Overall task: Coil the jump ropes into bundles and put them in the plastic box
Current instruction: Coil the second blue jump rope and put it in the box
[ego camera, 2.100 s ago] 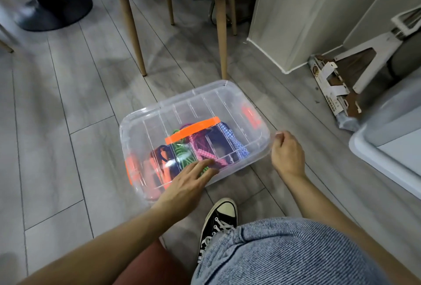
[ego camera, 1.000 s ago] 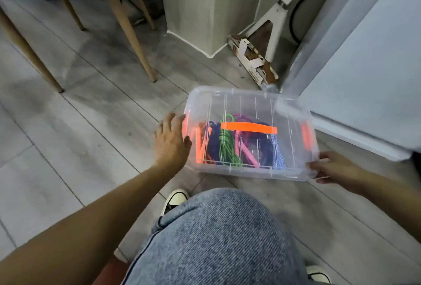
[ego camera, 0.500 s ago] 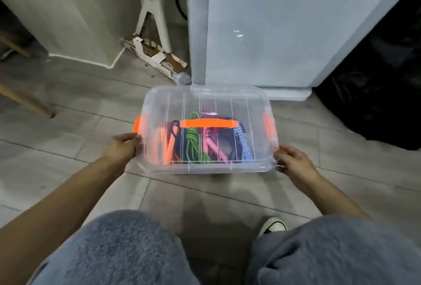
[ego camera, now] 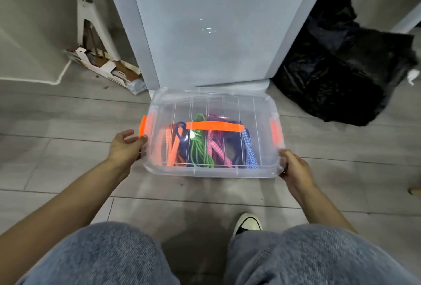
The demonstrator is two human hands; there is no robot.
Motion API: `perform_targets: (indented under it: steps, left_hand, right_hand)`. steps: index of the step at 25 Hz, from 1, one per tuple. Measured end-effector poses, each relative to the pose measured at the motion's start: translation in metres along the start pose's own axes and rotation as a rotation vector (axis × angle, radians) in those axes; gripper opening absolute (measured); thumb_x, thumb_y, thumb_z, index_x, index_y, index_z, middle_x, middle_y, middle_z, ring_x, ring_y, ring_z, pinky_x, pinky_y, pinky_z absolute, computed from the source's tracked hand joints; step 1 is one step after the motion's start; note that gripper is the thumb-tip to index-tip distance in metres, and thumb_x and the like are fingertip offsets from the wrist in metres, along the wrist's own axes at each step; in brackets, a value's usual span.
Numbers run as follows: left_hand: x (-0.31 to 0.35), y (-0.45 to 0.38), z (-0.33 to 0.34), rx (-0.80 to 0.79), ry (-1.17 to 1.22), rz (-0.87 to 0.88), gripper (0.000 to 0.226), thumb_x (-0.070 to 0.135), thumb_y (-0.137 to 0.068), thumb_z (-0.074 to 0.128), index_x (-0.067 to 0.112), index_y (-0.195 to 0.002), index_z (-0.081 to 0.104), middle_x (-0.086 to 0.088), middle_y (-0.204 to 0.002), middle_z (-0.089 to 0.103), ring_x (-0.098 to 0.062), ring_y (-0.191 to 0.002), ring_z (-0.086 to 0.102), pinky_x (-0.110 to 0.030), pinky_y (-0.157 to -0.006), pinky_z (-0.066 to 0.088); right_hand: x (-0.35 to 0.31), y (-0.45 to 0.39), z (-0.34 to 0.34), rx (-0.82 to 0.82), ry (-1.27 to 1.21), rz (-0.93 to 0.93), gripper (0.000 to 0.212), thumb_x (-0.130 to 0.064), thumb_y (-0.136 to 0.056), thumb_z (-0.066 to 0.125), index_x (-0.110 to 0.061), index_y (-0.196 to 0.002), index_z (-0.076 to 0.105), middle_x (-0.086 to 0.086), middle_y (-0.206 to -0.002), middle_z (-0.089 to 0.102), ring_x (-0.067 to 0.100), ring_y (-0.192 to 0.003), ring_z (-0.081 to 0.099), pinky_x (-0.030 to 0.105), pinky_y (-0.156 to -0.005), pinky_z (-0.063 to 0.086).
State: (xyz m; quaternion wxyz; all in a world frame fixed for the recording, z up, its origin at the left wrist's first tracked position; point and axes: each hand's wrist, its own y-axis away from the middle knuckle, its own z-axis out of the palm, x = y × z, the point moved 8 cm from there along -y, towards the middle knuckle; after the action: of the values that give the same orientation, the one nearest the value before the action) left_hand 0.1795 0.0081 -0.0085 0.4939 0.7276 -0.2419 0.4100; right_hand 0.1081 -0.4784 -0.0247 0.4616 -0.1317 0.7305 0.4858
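Note:
The clear plastic box [ego camera: 211, 172] stands on the floor with its lid on, an orange handle [ego camera: 214, 125] on top and orange latches at both ends. Through the lid I see several coiled jump ropes: orange [ego camera: 170, 148], green [ego camera: 199, 150], pink [ego camera: 216, 150] and blue-patterned [ego camera: 249, 152]. My left hand [ego camera: 126, 147] is at the box's left end just under the orange latch [ego camera: 143, 127], thumb spread, fingertips touching the side. My right hand [ego camera: 295, 167] grips the box's near right corner.
The box's far side sits against a tall white appliance [ego camera: 209, 25]. A black rubbish bag [ego camera: 337, 73] lies to the right, flattened cardboard [ego camera: 107, 68] and a white stand to the left. My knees and one shoe [ego camera: 248, 224] are close below.
The box was carried from beside the chair, turned and set down against the white appliance. My left hand has loosened at the left end; the right one still holds the corner.

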Motion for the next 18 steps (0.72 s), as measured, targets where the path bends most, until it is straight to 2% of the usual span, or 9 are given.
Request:
perform_targets:
  steps: [3, 5, 7, 8, 10, 12, 14, 15, 18]
  left_hand:
    - [-0.022, 0.004, 0.015, -0.113, 0.043, -0.221, 0.048, 0.033, -0.093, 0.066, 0.003, -0.128, 0.057, -0.012, -0.117, 0.067, -0.030, -0.098, 0.065, -0.037, -0.081, 0.053]
    - [-0.025, 0.012, 0.027, -0.148, 0.155, -0.254, 0.037, 0.032, -0.096, 0.061, 0.005, -0.120, 0.062, -0.010, -0.107, 0.069, -0.027, -0.091, 0.066, -0.036, -0.082, 0.052]
    - [-0.013, 0.011, 0.027, -0.070, 0.138, -0.115, 0.034, 0.023, -0.097, 0.061, 0.001, -0.124, 0.061, -0.010, -0.105, 0.068, -0.021, -0.081, 0.064, -0.036, -0.079, 0.053]
    - [-0.005, 0.012, 0.022, -0.014, 0.057, -0.025, 0.035, 0.019, -0.096, 0.062, 0.001, -0.126, 0.061, -0.011, -0.107, 0.068, -0.019, -0.081, 0.064, -0.035, -0.081, 0.052]
    - [0.014, 0.019, 0.016, 0.072, -0.167, 0.125, 0.032, 0.017, -0.095, 0.062, 0.005, -0.125, 0.065, -0.012, -0.109, 0.070, -0.017, -0.083, 0.063, -0.029, -0.083, 0.049]
    - [0.028, 0.028, 0.019, 0.060, -0.339, 0.266, 0.030, 0.020, -0.096, 0.061, 0.010, -0.123, 0.069, -0.010, -0.105, 0.072, -0.015, -0.084, 0.062, -0.025, -0.079, 0.046]
    - [0.040, 0.037, 0.024, 0.057, -0.482, 0.359, 0.028, 0.021, -0.097, 0.059, 0.015, -0.123, 0.070, -0.002, -0.097, 0.071, -0.015, -0.085, 0.062, -0.023, -0.076, 0.042]
    - [0.044, 0.039, 0.024, 0.075, -0.538, 0.385, 0.028, 0.021, -0.097, 0.058, 0.016, -0.122, 0.070, 0.001, -0.093, 0.070, -0.015, -0.085, 0.061, -0.023, -0.074, 0.040]
    - [0.049, 0.034, 0.026, 0.052, -0.724, 0.446, 0.026, 0.025, -0.098, 0.056, 0.017, -0.117, 0.072, -0.003, -0.091, 0.073, -0.025, -0.084, 0.065, -0.029, -0.072, 0.043]
  right_hand:
    - [0.006, -0.009, 0.003, -0.028, 0.096, 0.078, 0.042, -0.056, -0.086, 0.067, -0.018, -0.104, 0.073, 0.002, -0.096, 0.073, 0.022, -0.088, 0.069, 0.035, -0.077, 0.056]
    - [0.003, -0.013, 0.014, -0.129, -0.002, 0.115, 0.035, -0.049, -0.093, 0.063, -0.018, -0.107, 0.072, 0.000, -0.101, 0.075, 0.018, -0.091, 0.070, 0.036, -0.081, 0.055]
    - [-0.005, -0.017, 0.019, -0.137, -0.180, 0.058, 0.026, -0.032, -0.095, 0.065, -0.013, -0.113, 0.069, 0.005, -0.110, 0.074, 0.017, -0.092, 0.071, 0.039, -0.091, 0.054]
    - [-0.009, -0.019, 0.018, -0.101, -0.209, -0.014, 0.024, -0.025, -0.094, 0.067, -0.012, -0.114, 0.067, 0.007, -0.110, 0.072, 0.014, -0.087, 0.070, 0.037, -0.089, 0.053]
    - [-0.016, -0.019, 0.011, -0.005, -0.093, -0.206, 0.022, -0.019, -0.095, 0.067, -0.009, -0.114, 0.069, 0.006, -0.103, 0.073, 0.004, -0.078, 0.068, 0.027, -0.081, 0.052]
    - [-0.028, -0.010, 0.014, 0.053, 0.072, -0.382, 0.021, -0.017, -0.098, 0.061, -0.009, -0.115, 0.070, 0.002, -0.097, 0.072, -0.004, -0.074, 0.064, 0.013, -0.073, 0.050]
    - [-0.041, -0.001, 0.017, 0.105, 0.233, -0.545, 0.022, -0.014, -0.100, 0.056, -0.007, -0.116, 0.070, 0.002, -0.096, 0.070, -0.001, -0.075, 0.059, 0.006, -0.071, 0.044]
    - [-0.045, 0.003, 0.017, 0.128, 0.306, -0.588, 0.023, -0.014, -0.100, 0.055, -0.007, -0.115, 0.070, 0.002, -0.094, 0.069, 0.003, -0.077, 0.058, 0.007, -0.069, 0.043]
    - [-0.051, 0.007, 0.019, 0.180, 0.521, -0.632, 0.024, -0.020, -0.102, 0.049, -0.009, -0.114, 0.067, 0.009, -0.093, 0.067, 0.026, -0.084, 0.060, 0.027, -0.069, 0.040]
